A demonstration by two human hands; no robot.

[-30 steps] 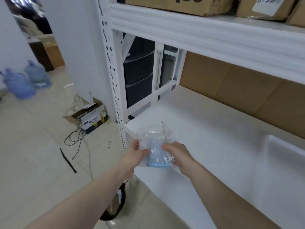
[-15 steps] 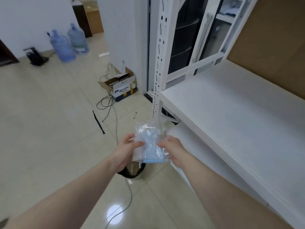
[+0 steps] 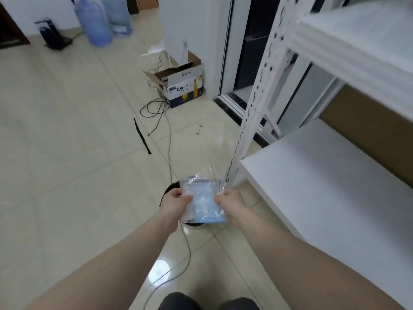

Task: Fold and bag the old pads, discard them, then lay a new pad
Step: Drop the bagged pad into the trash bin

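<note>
You're at the discard step: left hand (image 3: pixel 176 201) and right hand (image 3: pixel 230 201) pinch the bag (image 3: pixel 202 201) above the bin (image 3: pixel 169 189); next, let go squarely over it.

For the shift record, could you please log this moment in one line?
left hand: grips bagged pad | right hand: grips it | below: dark bin
</note>
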